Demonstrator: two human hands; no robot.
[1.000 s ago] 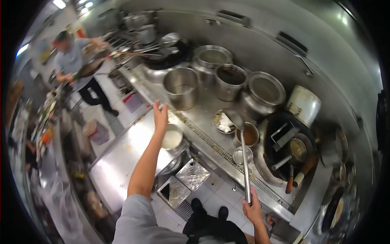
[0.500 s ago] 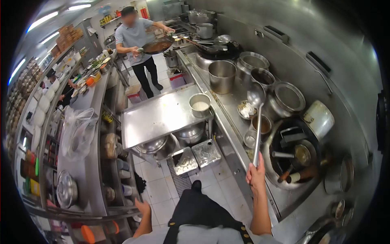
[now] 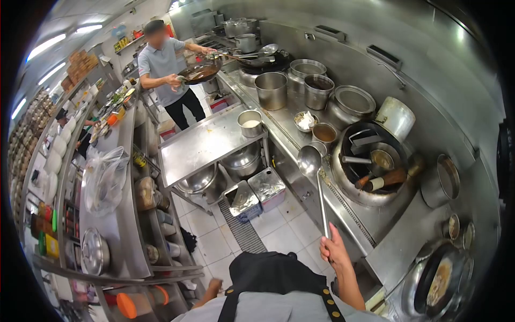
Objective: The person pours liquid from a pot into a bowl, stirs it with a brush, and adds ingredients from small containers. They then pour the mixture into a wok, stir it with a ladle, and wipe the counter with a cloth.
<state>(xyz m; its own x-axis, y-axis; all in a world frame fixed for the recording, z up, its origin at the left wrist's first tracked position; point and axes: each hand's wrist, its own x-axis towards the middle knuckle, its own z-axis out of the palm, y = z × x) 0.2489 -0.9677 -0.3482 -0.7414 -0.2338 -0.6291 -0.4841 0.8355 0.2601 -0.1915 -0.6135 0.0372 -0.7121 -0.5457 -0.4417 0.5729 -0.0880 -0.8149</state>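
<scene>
My right hand (image 3: pixel 335 248) is closed around the end of a long metal handle. A ladle (image 3: pixel 309 160) with a wide round bowl forms its far end, held over the front edge of the stove counter. Close behind the bowl stand a pot of brown liquid (image 3: pixel 324 133) and a small bowl of white stuff (image 3: pixel 306 122). My left hand (image 3: pixel 215 284) hangs low at my side, near the shelf unit; its fingers are too small and blurred to read.
A co-worker (image 3: pixel 167 70) holds a wok (image 3: pixel 199 71) with both hands beyond the steel table (image 3: pixel 185 155). Foil-covered containers (image 3: pixel 267 189) stand on the floor. To the right, a large wok (image 3: pixel 351 180) holds pans and tools. A plastic bag (image 3: pixel 104 182) lies on the left counter.
The ladle has swung down and left, away from the pots, with my right hand lower. My left hand has dropped closer to my body. The view has turned rightward.
</scene>
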